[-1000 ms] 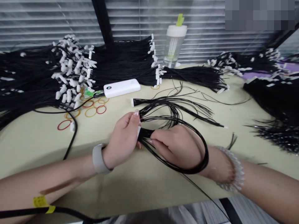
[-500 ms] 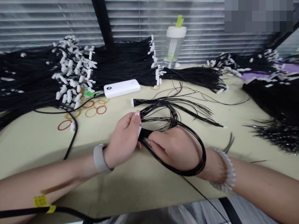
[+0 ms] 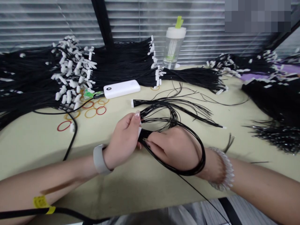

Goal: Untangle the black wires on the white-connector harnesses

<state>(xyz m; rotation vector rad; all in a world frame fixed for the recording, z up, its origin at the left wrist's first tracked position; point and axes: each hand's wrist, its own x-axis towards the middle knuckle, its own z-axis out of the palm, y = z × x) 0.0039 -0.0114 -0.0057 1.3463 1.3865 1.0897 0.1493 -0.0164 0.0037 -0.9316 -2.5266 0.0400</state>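
My left hand [image 3: 125,137] is closed on the connector end of a black wire harness [image 3: 201,142]; part of a white connector [image 3: 139,132] shows beside its fingers. The harness wires curve away to the right in a loop that passes around my right wrist. My right hand [image 3: 177,148] reaches through this loop, its fingers pinched on the wires just right of the connector. Its fingertips are partly hidden. Behind both hands, a second harness [image 3: 168,103] lies on the table, with a white connector at its left end.
Large bundles of black wires with white connectors [image 3: 70,72] are piled at the back left, more wires [image 3: 274,109] at the right. A white power bank [image 3: 122,89], rubber bands [image 3: 91,112] and a clear bottle [image 3: 172,50] stand or lie behind. A thick black cable [image 3: 73,140] crosses the left side.
Both hands keep their hold on the harness in nearly the same place. My right fingers have shifted very slightly, and the whole view has moved a little.
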